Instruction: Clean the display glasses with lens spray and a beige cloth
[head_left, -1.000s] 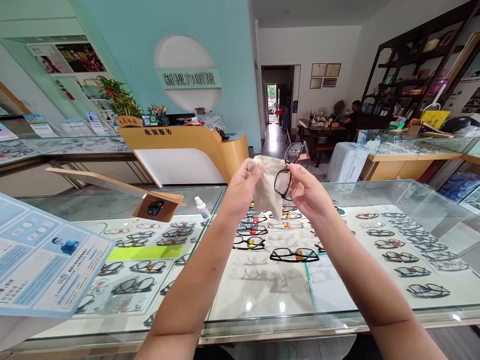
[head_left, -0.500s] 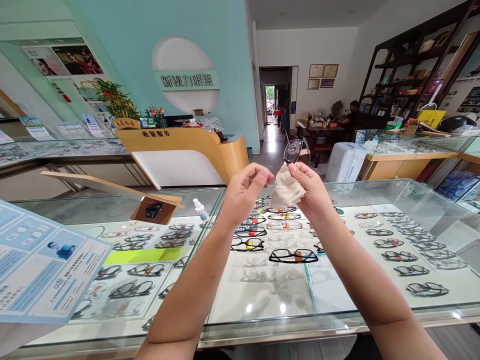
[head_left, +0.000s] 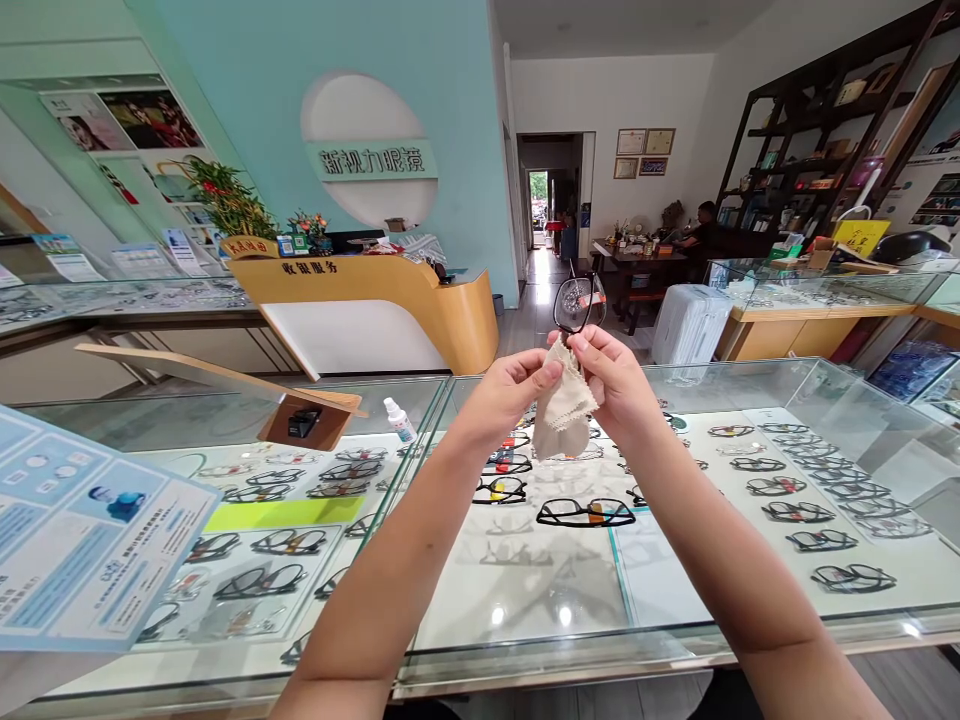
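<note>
My left hand [head_left: 517, 385] pinches the upper left part of a beige cloth [head_left: 566, 405] with thumb and fingers. Beside it, my right hand [head_left: 611, 375] grips a pair of dark-framed glasses [head_left: 574, 305] low on the frame, at the cloth's top edge. The lenses stand up above my fingers, and a small orange-red label shows on one of them. The cloth hangs down between both hands, over the glass display counter. My fingers and the cloth hide the rest of the glasses.
Several glasses lie in the glass counter [head_left: 517, 655]. A white spray bottle [head_left: 400, 420] stands on its left part, near a tilted wooden stand [head_left: 311, 415] and a blue printed sheet [head_left: 90, 540]. A person sits at a far table; a wrapped suitcase [head_left: 688, 330] stands beyond the counter.
My left hand has moved right and down and taken hold of the cloth. The cloth hangs lower, and the glasses have shifted slightly left.
</note>
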